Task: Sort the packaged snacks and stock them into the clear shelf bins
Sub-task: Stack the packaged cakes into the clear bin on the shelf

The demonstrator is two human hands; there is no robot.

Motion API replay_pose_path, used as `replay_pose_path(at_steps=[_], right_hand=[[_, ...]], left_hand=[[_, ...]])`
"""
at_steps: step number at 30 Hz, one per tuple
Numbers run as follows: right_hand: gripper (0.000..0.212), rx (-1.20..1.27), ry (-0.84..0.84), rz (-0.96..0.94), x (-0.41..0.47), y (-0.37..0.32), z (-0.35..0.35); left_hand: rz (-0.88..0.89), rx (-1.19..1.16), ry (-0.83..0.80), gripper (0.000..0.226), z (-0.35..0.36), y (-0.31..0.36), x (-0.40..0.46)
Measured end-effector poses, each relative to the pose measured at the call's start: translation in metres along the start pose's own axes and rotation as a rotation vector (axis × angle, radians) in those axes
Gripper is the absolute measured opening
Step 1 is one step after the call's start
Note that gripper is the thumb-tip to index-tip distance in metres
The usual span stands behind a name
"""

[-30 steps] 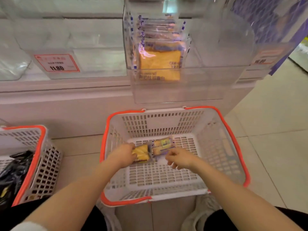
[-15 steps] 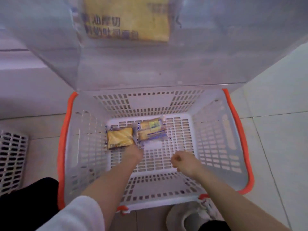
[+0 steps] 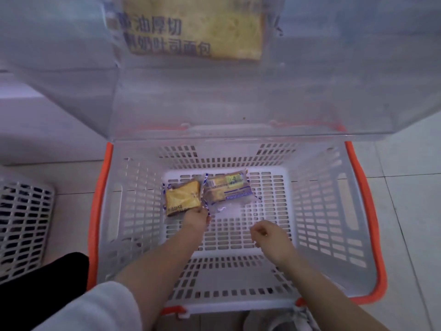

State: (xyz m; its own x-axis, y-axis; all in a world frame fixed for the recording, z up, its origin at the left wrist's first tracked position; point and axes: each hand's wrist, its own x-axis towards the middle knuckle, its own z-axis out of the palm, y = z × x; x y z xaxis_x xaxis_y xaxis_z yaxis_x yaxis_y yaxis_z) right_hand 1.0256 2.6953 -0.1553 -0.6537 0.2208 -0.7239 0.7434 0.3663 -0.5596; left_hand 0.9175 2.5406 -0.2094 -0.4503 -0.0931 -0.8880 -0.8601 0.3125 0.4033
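Two bread packs left on basket (image 3: 362,211) floor: yellow pack (image 3: 181,197) beside striped pack (image 3: 228,188), edges touching.
Left hand (image 3: 196,219) pinches yellow pack's near edge; thin film could slip or tear.
Right hand (image 3: 269,236) loosely curled, holding nothing.
Clear bin (image 3: 238,103) overhangs basket; lifted pack may hit its lip.

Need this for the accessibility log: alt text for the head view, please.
A left hand touches the near edge of a yellow bread packet on the floor of a white basket with an orange rim, beside a second packet. The right hand, loosely curled, holds nothing. A clear bin with more bread hangs above.
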Motion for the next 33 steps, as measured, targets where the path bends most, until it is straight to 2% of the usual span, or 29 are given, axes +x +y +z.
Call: replay_pose_path(at_steps=[1, 2, 5, 8, 10, 12, 15, 17, 19, 21, 23, 25, 27, 29, 31, 33], right_hand=[[0.008, -0.011, 0.040, -0.013, 0.001, -0.001, 0.003], [0.016, -0.061, 0.087, -0.028, 0.003, -0.003, 0.006], [0.057, -0.352, 0.197, -0.144, 0.005, -0.009, 0.019], [0.078, -0.605, 0.109, -0.241, 0.006, -0.018, 0.037], [0.089, -0.650, 0.020, -0.230, 0.007, -0.024, 0.050], [0.081, -0.580, 0.047, -0.197, 0.009, -0.029, 0.058], [0.030, -0.435, 0.182, -0.191, 0.008, -0.036, 0.060], [0.009, -0.403, 0.267, -0.198, 0.005, -0.036, 0.053], [0.015, -0.363, 0.307, -0.162, 0.002, -0.030, 0.041], [0.024, -0.284, 0.287, -0.134, -0.003, -0.023, 0.030], [0.032, -0.121, 0.229, -0.118, -0.011, -0.021, 0.019], [0.035, 0.265, 0.122, -0.113, -0.023, -0.023, 0.008], [0.024, 0.639, -0.023, -0.123, -0.036, -0.029, -0.004], [0.011, 0.876, -0.153, -0.152, -0.050, -0.036, -0.015], [0.027, 1.037, -0.243, -0.180, -0.062, -0.045, -0.022], [0.029, 1.111, -0.218, -0.204, -0.070, -0.056, -0.024]], left_hand=[[-0.008, -0.037, -0.019, 0.020, -0.004, 0.001, -0.010], [-0.011, -0.069, -0.046, 0.017, -0.008, 0.001, -0.020], [0.025, -0.068, -0.131, 0.017, -0.021, -0.003, -0.055], [0.047, -0.045, -0.216, 0.019, -0.029, -0.005, -0.080], [0.038, -0.073, -0.280, 0.015, -0.033, -0.007, -0.093], [0.018, -0.136, -0.340, 0.013, -0.035, -0.009, -0.100], [0.003, -0.218, -0.348, 0.018, -0.044, -0.009, -0.099], [-0.001, -0.261, -0.304, 0.019, -0.052, -0.006, -0.095], [0.019, -0.253, -0.251, 0.016, -0.059, -0.004, -0.087], [0.027, -0.249, -0.204, 0.020, -0.063, -0.003, -0.079], [-0.001, -0.255, -0.190, 0.036, -0.062, -0.003, -0.074], [-0.011, -0.216, -0.222, 0.047, -0.056, -0.002, -0.075], [0.012, -0.134, -0.262, 0.055, -0.048, 0.000, -0.081], [0.055, -0.139, -0.382, 0.057, -0.041, 0.003, -0.094], [0.084, -0.245, -0.585, 0.055, -0.038, 0.009, -0.110], [0.142, -0.307, -0.729, 0.056, -0.040, 0.015, -0.125]])
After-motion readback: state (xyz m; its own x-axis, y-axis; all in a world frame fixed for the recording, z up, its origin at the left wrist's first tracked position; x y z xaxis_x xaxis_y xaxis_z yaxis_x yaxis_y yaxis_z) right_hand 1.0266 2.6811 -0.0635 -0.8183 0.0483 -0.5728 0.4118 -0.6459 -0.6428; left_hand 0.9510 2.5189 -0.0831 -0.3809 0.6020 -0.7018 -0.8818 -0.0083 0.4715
